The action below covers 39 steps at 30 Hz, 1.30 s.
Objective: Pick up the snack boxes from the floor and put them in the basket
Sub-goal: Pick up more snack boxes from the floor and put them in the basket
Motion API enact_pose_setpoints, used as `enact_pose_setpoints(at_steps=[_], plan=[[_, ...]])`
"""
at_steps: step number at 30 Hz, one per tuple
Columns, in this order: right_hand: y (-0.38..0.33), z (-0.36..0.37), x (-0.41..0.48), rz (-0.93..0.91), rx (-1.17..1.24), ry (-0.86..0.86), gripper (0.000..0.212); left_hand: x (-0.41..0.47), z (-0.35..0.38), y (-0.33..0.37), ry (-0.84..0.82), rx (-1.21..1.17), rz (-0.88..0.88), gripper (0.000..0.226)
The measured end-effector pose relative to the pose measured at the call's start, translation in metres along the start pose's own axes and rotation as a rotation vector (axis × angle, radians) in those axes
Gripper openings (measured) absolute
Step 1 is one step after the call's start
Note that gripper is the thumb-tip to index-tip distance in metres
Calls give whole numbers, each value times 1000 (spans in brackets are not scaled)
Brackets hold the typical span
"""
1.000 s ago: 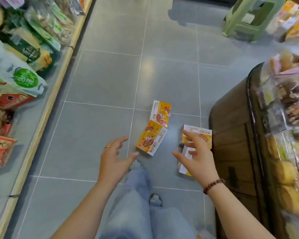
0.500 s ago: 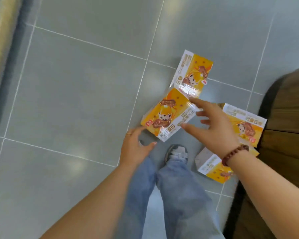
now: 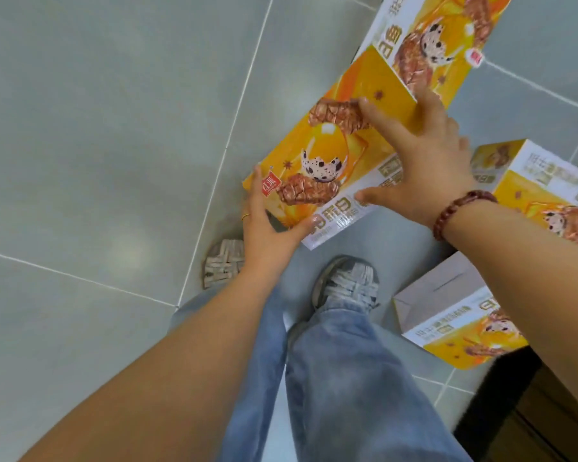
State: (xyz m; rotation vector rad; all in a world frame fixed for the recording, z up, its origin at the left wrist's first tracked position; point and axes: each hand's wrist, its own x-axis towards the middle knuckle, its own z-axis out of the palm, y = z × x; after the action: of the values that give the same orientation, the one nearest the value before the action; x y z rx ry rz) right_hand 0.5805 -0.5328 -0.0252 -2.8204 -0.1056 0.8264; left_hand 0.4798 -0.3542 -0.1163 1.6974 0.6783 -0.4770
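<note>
**Both hands on the nearest snack box**

A flat orange-and-white cardboard snack box (image 3: 331, 155), printed with a speckled egg and brown meat pieces, lies on the grey tiled floor (image 3: 97, 128) just ahead of the person's feet. The left hand (image 3: 267, 221) sits at the box's near-left corner, fingers along the left edge and thumb stretched along the near white edge, touching the cardboard. The right hand (image 3: 424, 161) lies spread on top of the box's right part, fingers splayed wide and thumb pointing left near the white strip; neither hand has closed around the box, and it cannot be told whether the box has left the floor.

A second box of the same print (image 3: 437, 38) lies just beyond, its near end touching or overlapping the first one's far end. A third matching box (image 3: 544, 191) is to the right, partly behind the right forearm, which wears a dark red bead bracelet (image 3: 461, 208). A fourth box (image 3: 447, 321) lies beside the right grey laced shoe (image 3: 347, 285), its plain white end facing left. Blue jeans (image 3: 331, 378) cover both legs. A dark brown wooden panel (image 3: 548, 421) fills the lower right corner.
</note>
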Motion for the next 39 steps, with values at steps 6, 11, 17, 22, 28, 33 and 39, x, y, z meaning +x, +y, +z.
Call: enact_pose_setpoints(at_steps=[6, 11, 17, 22, 28, 33, 39], plan=[[1, 9, 5, 17, -47, 76, 105, -2, 24, 11, 131, 59, 56, 127], [-8, -33, -3, 87, 177, 139, 95, -17, -7, 61, 119, 154, 179, 115], [-43, -154, -43, 115, 357, 276, 96, -48, -77, 208, 11, 295, 365, 108], [-89, -273, -101, 108, 423, 356, 95, -106, -140, 349, 35, 382, 475, 103], [-163, -413, -220, 89, 368, 411, 92, -233, -227, 483, -18, 474, 519, 98], [-219, -491, -304, 4, 400, 490, 89, -331, -285, 554, 81, 477, 629, 96], [-262, -547, -348, -146, 404, 614, 89, -404, -330, 611, 268, 482, 732, 93]])
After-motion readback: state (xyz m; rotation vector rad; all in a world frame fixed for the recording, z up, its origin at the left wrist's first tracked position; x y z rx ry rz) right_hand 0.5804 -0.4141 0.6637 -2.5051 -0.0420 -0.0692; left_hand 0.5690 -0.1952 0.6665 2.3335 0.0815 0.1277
